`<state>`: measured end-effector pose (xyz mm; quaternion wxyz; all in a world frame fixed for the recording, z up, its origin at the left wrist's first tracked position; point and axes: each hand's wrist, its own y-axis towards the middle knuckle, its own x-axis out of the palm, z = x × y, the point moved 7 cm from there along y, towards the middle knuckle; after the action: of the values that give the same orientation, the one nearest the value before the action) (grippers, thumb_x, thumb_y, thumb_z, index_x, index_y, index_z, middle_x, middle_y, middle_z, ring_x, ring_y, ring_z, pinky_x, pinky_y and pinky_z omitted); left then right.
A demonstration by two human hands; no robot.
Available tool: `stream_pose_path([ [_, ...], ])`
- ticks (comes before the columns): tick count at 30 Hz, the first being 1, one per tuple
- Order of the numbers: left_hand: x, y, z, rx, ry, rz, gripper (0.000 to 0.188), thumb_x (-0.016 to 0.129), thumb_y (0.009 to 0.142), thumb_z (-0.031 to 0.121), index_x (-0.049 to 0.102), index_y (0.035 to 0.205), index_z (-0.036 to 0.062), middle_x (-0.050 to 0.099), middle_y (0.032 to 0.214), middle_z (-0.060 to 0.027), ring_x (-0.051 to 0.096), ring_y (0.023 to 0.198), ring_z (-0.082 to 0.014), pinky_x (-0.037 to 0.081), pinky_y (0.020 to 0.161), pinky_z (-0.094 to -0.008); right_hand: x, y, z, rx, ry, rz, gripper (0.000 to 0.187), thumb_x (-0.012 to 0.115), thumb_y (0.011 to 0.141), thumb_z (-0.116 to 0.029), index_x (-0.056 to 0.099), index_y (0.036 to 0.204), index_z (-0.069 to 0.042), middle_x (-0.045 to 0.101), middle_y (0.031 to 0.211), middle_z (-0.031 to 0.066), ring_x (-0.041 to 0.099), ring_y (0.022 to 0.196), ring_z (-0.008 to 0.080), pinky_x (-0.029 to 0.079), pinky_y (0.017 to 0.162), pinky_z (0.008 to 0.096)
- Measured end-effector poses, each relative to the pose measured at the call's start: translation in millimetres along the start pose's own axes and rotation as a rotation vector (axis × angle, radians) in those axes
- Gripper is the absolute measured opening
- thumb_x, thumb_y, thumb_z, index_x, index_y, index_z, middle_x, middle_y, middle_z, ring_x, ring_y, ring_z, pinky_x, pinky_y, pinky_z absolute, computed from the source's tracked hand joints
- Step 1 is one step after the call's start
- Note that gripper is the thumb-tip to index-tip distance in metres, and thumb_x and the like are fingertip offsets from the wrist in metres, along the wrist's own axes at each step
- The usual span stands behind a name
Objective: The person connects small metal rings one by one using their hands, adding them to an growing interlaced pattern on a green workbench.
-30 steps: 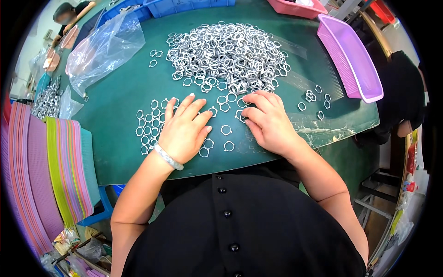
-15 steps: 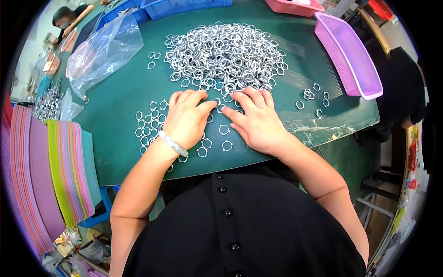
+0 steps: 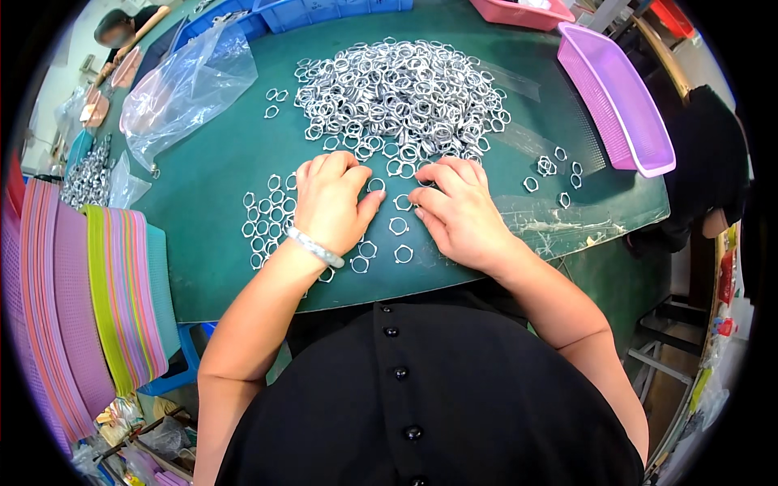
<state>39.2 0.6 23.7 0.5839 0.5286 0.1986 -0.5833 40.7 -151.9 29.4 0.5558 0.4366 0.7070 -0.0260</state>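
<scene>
Both hands flat on a green work mat [image 3: 219, 202], palms down, at the near rim of a large heap of small silver metal rings [image 3: 397, 89] piled toward the far edge. Left hand [image 3: 328, 202], silver bracelet [image 3: 316, 247] at the wrist, fingers together and pointing away toward the heap, thumb tip touching a single ring [image 3: 376, 185]; no pinch visible. Right hand [image 3: 458, 211] just beside it, fingers loosely spread and angled toward the left hand, fingertips [image 3: 423, 185] close to a loose ring [image 3: 403, 202]; grip on anything cannot be told. Heap directly ahead of both hands, almost touching the fingertips, neither hand clearly nearer. Sorted rings [image 3: 263, 219] laid flat in rough rows to the left of the left hand, more loose rings near the mat's front edge between the wrists. Clear plastic bag [image 3: 182, 89] at the far left corner, purple basket [image 3: 616, 97] along the right edge.
</scene>
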Motion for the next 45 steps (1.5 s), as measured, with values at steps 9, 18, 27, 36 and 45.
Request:
stream_pose_path([
  [9, 12.0, 7.8, -10.0, -0.113, -0.117, -0.062, 0.018, 0.075, 0.069, 0.01, 0.064, 0.082, 0.0036, 0.059, 0.092, -0.0081, 0.055, 0.092, -0.0285, 0.041, 0.084, -0.0391, -2.0, -3.4, 1.1, 0.004, 0.044, 0.015, 0.016, 0.069, 0.077, -0.012, 0.067, 0.092, -0.007, 0.058, 0.106, 0.0086, 0.05, 0.107, 0.0289, 0.036, 0.094, 0.044],
  [18, 17.1, 7.6, -14.6, -0.266, -0.344, -0.214, 0.019, 0.075, 0.071, 0.0, 0.058, 0.08, 0.0023, 0.06, 0.08, -0.0062, 0.06, 0.074, -0.0175, 0.049, 0.067, -0.0301, -2.6, -8.5, 5.1, 0.022, 0.06, 0.027, 0.016, 0.069, 0.077, -0.012, 0.068, 0.092, -0.008, 0.059, 0.108, 0.0085, 0.05, 0.108, 0.0301, 0.036, 0.096, 0.0446],
  [27, 0.7, -9.8, -14.8, -0.05, -0.813, 0.044, 0.019, 0.071, 0.072, -0.012, 0.061, 0.08, 0.0019, 0.061, 0.086, -0.0065, 0.059, 0.079, -0.0143, 0.049, 0.07, -0.0262, -4.2, -12.8, 8.3, 0.04, 0.081, 0.037, 0.018, 0.07, 0.076, -0.011, 0.067, 0.094, -0.008, 0.059, 0.109, 0.0086, 0.049, 0.111, 0.0313, 0.036, 0.097, 0.0466],
  [36, -5.6, -12.3, -9.2, -0.062, -0.824, 0.069, 0.019, 0.075, 0.07, -0.006, 0.062, 0.078, 0.004, 0.062, 0.084, -0.005, 0.06, 0.08, -0.0155, 0.047, 0.072, -0.0276, -5.9, -14.9, 6.6, 0.029, 0.077, 0.036, 0.02, 0.07, 0.076, -0.008, 0.066, 0.096, -0.008, 0.058, 0.111, 0.0077, 0.05, 0.111, 0.0307, 0.037, 0.096, 0.0434],
  [45, -6.4, -13.9, 13.2, -0.124, -0.79, -0.028, 0.017, 0.076, 0.072, -0.003, 0.062, 0.079, 0.0028, 0.061, 0.083, -0.0036, 0.057, 0.074, -0.0115, 0.046, 0.067, -0.0245, -10.3, 1.0, -12.7, -0.009, 0.324, 0.148, 0.015, 0.071, 0.076, -0.009, 0.066, 0.09, -0.008, 0.062, 0.093, 0.0052, 0.057, 0.088, 0.0252, 0.043, 0.082, 0.0388],
])
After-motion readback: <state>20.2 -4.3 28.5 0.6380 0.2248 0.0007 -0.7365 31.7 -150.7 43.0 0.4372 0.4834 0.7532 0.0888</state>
